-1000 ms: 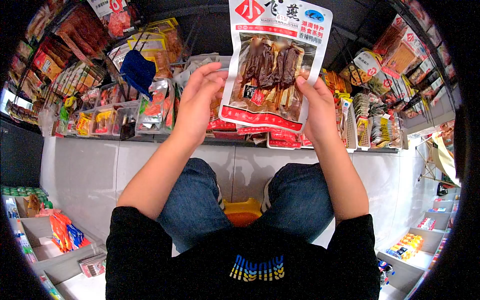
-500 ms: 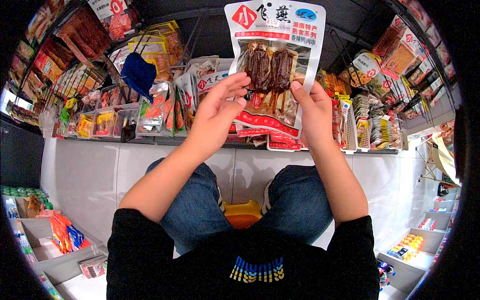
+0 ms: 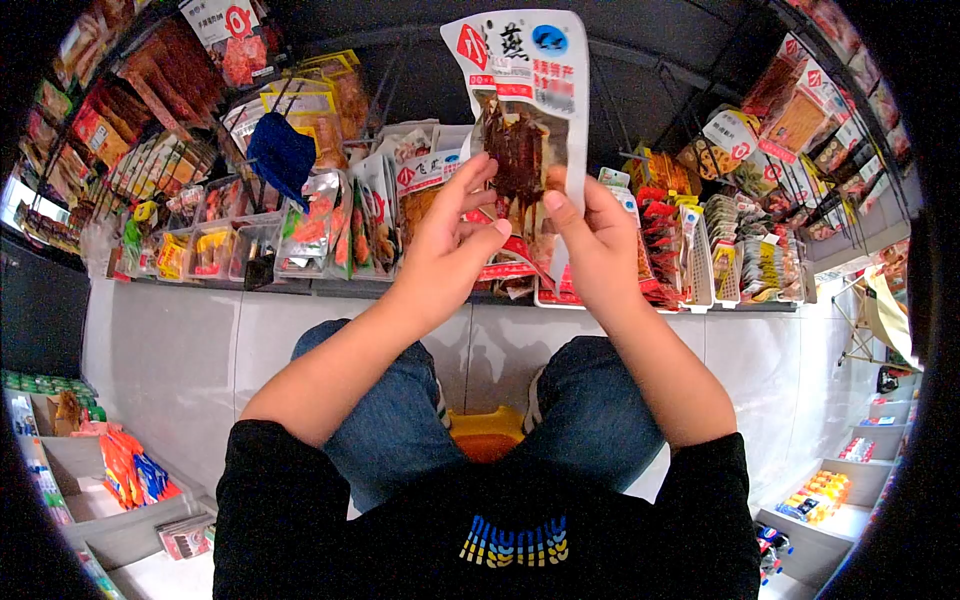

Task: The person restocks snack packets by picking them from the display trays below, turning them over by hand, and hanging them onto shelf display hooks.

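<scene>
The skewered-meat packet [image 3: 522,140] reads 小 and 燕 along its top. Another packet [image 3: 415,193] behind it reads 小飞燕.

pale tiled floor [image 3: 165,350] (glossy), dark display rack [image 3: 650,70], grey shelves [image 3: 75,457]

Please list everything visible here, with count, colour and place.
Food packet: one, white and red, upper centre.
Other packets: many, mixed colours, hanging and shelved.
Cloth-like item: one, blue, upper left.
Baskets: several, white, right of centre.
Bagged goods: several, orange, blue, lower left.
Floor tiles: several, pale grey, middle.
Stool-like object: one, yellow, lower centre.
Jeans: one pair, blue, flanking it.
Shirt: one, black, bottom.
Right hand: one, bare, pinching the food packet.
Left hand: one, bare, before the food packet.
</scene>
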